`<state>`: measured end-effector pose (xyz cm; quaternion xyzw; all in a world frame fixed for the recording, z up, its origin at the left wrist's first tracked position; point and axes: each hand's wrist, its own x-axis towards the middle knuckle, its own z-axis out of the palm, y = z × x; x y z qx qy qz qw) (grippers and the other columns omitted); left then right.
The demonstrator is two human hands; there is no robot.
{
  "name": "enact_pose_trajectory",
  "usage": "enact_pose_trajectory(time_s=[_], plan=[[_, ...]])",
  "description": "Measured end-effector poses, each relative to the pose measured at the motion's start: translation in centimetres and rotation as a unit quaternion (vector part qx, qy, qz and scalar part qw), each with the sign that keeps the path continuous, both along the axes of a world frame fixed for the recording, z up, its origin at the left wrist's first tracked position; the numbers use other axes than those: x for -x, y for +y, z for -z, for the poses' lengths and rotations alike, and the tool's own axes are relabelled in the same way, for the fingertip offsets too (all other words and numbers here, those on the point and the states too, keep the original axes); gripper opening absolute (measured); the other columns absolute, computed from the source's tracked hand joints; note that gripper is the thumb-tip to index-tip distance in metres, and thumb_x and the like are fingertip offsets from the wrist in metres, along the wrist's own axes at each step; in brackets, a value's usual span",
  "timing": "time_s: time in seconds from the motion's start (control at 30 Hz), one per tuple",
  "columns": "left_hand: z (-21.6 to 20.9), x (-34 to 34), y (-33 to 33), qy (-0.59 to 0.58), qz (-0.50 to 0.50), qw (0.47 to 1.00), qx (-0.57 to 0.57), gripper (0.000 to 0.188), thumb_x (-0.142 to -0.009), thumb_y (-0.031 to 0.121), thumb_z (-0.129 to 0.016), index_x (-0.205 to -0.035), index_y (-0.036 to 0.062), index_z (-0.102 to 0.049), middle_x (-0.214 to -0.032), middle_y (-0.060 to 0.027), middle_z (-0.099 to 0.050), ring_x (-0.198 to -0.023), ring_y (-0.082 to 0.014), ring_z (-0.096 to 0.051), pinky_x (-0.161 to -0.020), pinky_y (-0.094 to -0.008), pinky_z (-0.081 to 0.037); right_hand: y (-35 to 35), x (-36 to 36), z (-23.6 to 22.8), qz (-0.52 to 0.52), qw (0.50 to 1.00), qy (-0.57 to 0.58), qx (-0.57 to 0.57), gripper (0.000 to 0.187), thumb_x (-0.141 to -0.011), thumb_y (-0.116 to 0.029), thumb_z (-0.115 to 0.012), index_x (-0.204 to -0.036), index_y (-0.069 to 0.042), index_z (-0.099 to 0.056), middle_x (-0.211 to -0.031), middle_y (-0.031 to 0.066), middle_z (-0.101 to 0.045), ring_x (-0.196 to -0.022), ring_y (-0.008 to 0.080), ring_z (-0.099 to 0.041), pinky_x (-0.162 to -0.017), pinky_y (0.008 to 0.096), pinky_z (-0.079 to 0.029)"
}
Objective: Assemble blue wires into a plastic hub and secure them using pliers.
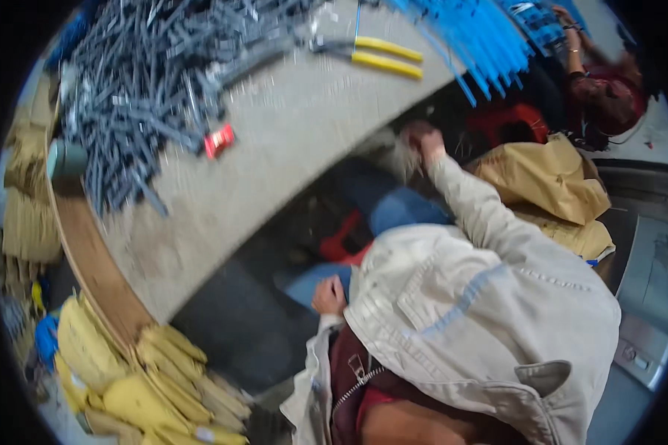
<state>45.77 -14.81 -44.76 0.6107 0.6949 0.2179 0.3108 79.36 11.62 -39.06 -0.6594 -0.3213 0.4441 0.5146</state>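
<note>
My left hand (pixel 329 295) is curled closed beside my jeans leg, with nothing showing in it. My right arm reaches out past the table's edge. At its end, my right hand (pixel 427 145) is closed and blurred, next to a pale, wispy shape that I cannot make out. On the grey table (pixel 289 119) lie pliers with yellow handles (pixel 387 58). A small red wrapped packet (pixel 219 141) lies beside a big heap of grey plastic strips (pixel 141 89).
Blue thin rods (pixel 482 44) overhang the table's far right edge. A brown paper sack (pixel 545 178) stands at my right. Yellow sacks (pixel 126 371) are stacked at lower left, by a wooden board edge (pixel 96 259). Another person (pixel 604 96) sits at far right near a red stool (pixel 508 122).
</note>
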Motion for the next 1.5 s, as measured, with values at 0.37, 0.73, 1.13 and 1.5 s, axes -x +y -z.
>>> enact_pose_trajectory(time_s=[0.37, 0.73, 1.13, 1.5], plan=[[-5.0, -3.5, -2.2, 0.078, -0.046, 0.99, -0.112, 0.008, -0.081, 0.014, -0.057, -0.08, 0.0089, -0.063, -0.073, -0.0076, -0.06, -0.066, -0.0254, -0.057, -0.057, -0.0353, -0.045, 4.0, -5.6, 5.8, -0.183, 0.965, -0.123, -0.139, 0.012, -0.078, -0.018, -0.063, -0.083, -0.007, -0.065, -0.071, 0.0013, -0.06, -0.062, 0.0098, -0.053, -0.057, 0.0253, -0.043], [-8.4, -5.1, 0.5, 0.166, 0.084, 0.971, -0.153, 0.01, -0.081, 0.019, -0.057, -0.082, 0.0097, -0.063, -0.075, -0.0131, -0.061, -0.063, -0.0311, -0.059, -0.054, -0.0384, -0.046, 12.6, -1.4, 2.1, -0.154, 0.889, -0.423, -0.081, 0.023, -0.078, -0.029, -0.053, -0.091, -0.015, -0.065, -0.088, 0.0147, -0.063, -0.085, 0.0318, -0.061, -0.07, 0.043, -0.05], [-5.0, -8.9, 2.4, 0.167, 0.018, 0.981, -0.095, 0.017, -0.08, 0.029, -0.058, -0.084, 0.0151, -0.065, -0.077, -0.0057, -0.065, -0.062, -0.0274, -0.062, -0.052, -0.0386, -0.048, 32.8, 0.3, -2.1, -0.137, 0.737, -0.591, -0.3, 0.025, -0.076, -0.032, -0.055, -0.084, -0.01, -0.064, -0.078, 0.0143, -0.061, -0.073, 0.0301, -0.06, -0.065, 0.0432, -0.047], [-5.6, -8.8, 6.1, 0.176, 0.038, 0.981, -0.072, 0.013, -0.08, 0.027, -0.058, -0.082, 0.0151, -0.064, -0.077, -0.0028, -0.066, -0.061, -0.0226, -0.063, -0.049, -0.035, -0.05, 39.5, 7.7, 4.4, -0.163, 0.685, -0.595, -0.387, 0.024, -0.077, -0.03, -0.055, -0.084, -0.009, -0.064, -0.077, 0.0126, -0.062, -0.071, 0.0281, -0.059, -0.063, 0.0419, -0.047]])
